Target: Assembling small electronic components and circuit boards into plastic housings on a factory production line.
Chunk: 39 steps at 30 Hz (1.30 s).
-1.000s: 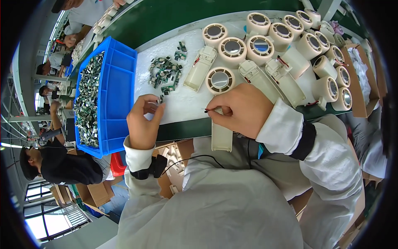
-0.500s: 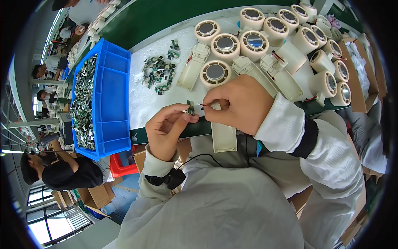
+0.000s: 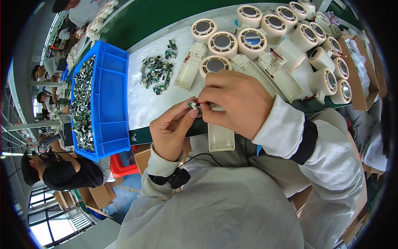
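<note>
My left hand (image 3: 169, 132) pinches a small green circuit board (image 3: 194, 107) between thumb and fingers, at the front edge of the table. Close against it, my right hand (image 3: 238, 101) has its fingertips closed on a thin red wire (image 3: 200, 103) that meets the board's edge. Whether the wire's plug sits in the board is hidden by the fingers. Beneath my right hand, the cream handle of a plastic housing (image 3: 221, 139) sticks out over the table edge toward me; the hand covers part of this housing.
A blue bin (image 3: 111, 99) full of circuit boards stands at the left. Loose boards (image 3: 155, 72) lie on the white surface beside it. Several cream round-headed housings (image 3: 222, 43) crowd the back and right. An open carton (image 3: 360, 70) is at the far right; people work at the left.
My hands have come together, bringing the wire end from a small gap to the circuit board's edge. The board has turned in my left fingers. The housing beneath has shifted slightly left.
</note>
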Each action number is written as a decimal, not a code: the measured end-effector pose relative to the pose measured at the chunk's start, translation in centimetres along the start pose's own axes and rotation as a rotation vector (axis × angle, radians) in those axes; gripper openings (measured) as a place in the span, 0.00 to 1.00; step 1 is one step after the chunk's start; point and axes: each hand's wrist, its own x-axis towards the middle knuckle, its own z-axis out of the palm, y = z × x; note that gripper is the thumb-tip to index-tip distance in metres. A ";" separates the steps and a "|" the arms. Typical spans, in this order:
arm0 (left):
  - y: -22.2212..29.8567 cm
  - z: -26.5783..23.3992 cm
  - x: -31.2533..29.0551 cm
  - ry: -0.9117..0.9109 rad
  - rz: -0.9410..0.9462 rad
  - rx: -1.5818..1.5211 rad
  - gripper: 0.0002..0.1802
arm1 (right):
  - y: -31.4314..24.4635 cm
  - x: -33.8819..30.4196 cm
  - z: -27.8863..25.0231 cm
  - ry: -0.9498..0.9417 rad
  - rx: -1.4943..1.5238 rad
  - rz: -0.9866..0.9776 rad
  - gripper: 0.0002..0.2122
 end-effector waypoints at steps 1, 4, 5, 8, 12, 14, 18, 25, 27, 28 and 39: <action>-0.1 0.0 0.0 -0.001 0.000 0.000 0.17 | 0.0 0.0 0.0 0.002 0.002 -0.005 0.06; -0.4 -0.2 0.2 0.013 0.043 -0.009 0.18 | 0.1 0.1 0.1 -0.001 0.003 -0.014 0.05; -0.3 -0.1 0.1 0.013 0.041 -0.009 0.18 | 0.1 0.1 0.1 -0.007 0.003 -0.018 0.05; -0.1 0.1 -0.1 -0.006 0.114 0.047 0.18 | 0.2 0.1 0.1 -0.009 0.007 -0.023 0.05; -0.3 -0.3 -0.2 0.014 0.183 0.079 0.16 | 0.1 0.2 -0.1 -0.012 0.017 -0.029 0.05; -0.2 -0.1 -0.3 0.035 0.205 0.124 0.16 | 0.1 0.2 -0.2 -0.033 0.022 -0.026 0.05; 0.2 0.7 -0.3 0.091 0.282 0.275 0.15 | 0.2 0.1 0.1 0.010 0.025 -0.044 0.05; 0.9 2.3 -0.4 0.214 0.433 0.567 0.15 | -0.9 -0.4 0.7 0.070 0.054 0.085 0.05; 1.1 2.2 -0.4 0.202 0.432 0.569 0.15 | -1.0 -0.5 0.8 0.088 0.060 0.083 0.05; 1.1 2.0 -0.3 0.197 0.431 0.570 0.15 | -1.0 -0.6 0.7 0.074 0.082 0.121 0.05; 1.3 -0.1 0.4 0.006 0.321 0.323 0.16 | -1.0 0.0 -0.4 -0.026 0.156 0.218 0.05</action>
